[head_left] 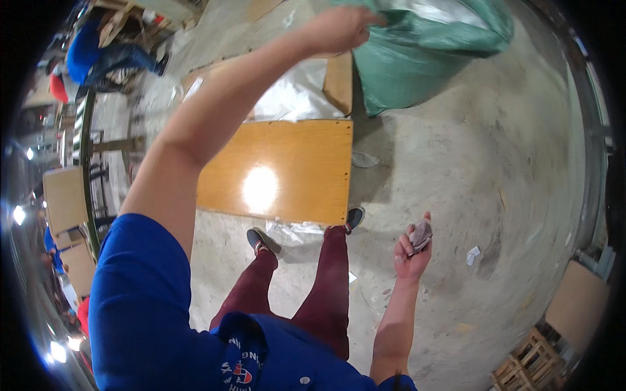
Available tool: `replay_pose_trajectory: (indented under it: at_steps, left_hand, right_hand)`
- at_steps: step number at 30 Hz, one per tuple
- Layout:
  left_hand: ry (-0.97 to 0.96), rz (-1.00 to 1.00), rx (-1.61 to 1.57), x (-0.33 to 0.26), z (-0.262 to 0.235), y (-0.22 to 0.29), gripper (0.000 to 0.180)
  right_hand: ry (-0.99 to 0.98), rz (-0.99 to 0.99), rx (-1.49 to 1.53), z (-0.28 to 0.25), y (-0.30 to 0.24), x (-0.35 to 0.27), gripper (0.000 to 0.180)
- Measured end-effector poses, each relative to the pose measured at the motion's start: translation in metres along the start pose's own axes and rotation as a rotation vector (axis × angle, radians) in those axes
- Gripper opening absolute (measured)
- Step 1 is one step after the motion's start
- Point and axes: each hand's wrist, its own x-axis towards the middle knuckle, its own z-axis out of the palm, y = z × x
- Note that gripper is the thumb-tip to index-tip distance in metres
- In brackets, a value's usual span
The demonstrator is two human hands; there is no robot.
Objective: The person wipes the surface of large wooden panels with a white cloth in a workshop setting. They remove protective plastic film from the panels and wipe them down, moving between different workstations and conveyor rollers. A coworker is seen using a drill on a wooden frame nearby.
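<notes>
My left arm reaches far forward across the view. My left hand [340,30] has its fingers closed at the near left edge of a large green woven sack [417,65], which has white material at its mouth. My right hand [411,253] is held out low on the right, wrapped round a crumpled greyish-purple piece [420,236] that could be cloth or paper. Between my arms, in front of my feet, is a glossy orange-brown wooden panel [287,163] with small holes along its edges. White sheeting [297,91] and brown board lie just beyond it.
Scraps of clear plastic [293,230] lie by my shoes, and a white scrap [473,255] on the concrete floor to the right. A roller conveyor [83,130] runs along the left, with a person in blue [85,55] bending beyond it. Wooden pallets [531,362] stand lower right.
</notes>
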Motion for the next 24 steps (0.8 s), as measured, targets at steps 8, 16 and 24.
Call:
replay_pose_trajectory:
  at_steps: [8, 16, 24]
  left_hand:
    - [-0.978, -0.809, 0.043, -0.576, 0.043, 0.042, 0.037]
    - [-0.852, -1.232, -0.692, -0.893, 0.011, 0.222, 0.043]
    - [-0.494, -1.397, -0.756, -0.973, 0.007, 0.196, 0.039]
  right_hand:
    - [-0.388, 0.334, 0.081, 0.087, 0.148, -0.021, 0.052]
    - [-0.446, 0.707, 0.064, 0.119, 0.393, -0.103, 0.049]
    - [-0.490, 0.935, -0.079, 0.185, 0.543, -0.149, 0.054]
